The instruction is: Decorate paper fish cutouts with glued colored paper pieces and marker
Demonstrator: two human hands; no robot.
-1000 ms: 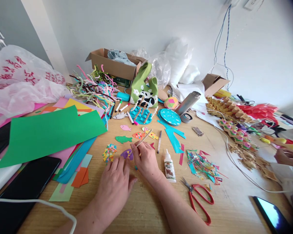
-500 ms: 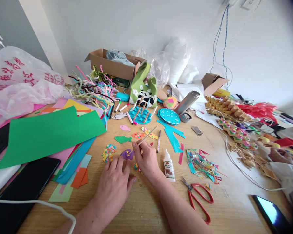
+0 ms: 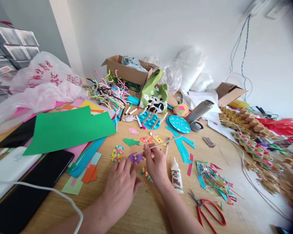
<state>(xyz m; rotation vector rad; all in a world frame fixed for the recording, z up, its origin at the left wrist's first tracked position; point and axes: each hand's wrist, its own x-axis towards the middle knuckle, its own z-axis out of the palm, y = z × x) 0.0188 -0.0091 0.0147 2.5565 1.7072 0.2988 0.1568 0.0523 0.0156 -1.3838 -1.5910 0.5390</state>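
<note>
My right hand (image 3: pixel 157 165) pinches a thin wooden stick (image 3: pixel 161 144) whose tip touches a purple paper fish (image 3: pixel 135 158) on the wooden table (image 3: pixel 234 182). My left hand (image 3: pixel 121 187) lies flat with fingers spread, its fingertips just below the purple fish. A small heap of coloured paper bits (image 3: pixel 117 153) lies left of the fish, another small heap (image 3: pixel 146 173) sits between my hands. Green (image 3: pixel 131 142), pink (image 3: pixel 133 130) and orange (image 3: pixel 146 140) paper fish lie just beyond.
A white glue bottle (image 3: pixel 176 175) stands right of my right hand; red scissors (image 3: pixel 208 210) and paper scraps (image 3: pixel 211 178) lie further right. Coloured paper sheets (image 3: pixel 68 129), a black tablet (image 3: pixel 26 188) and a white cable (image 3: pixel 51 195) fill the left. Pipe cleaners (image 3: pixel 107 91), markers and a cardboard box (image 3: pixel 128 70) sit behind.
The camera has swung left and down, shifting everything rightward in view. The stick in my right hand has tilted flatter, pointing more to the right. My left hand has stayed flat.
</note>
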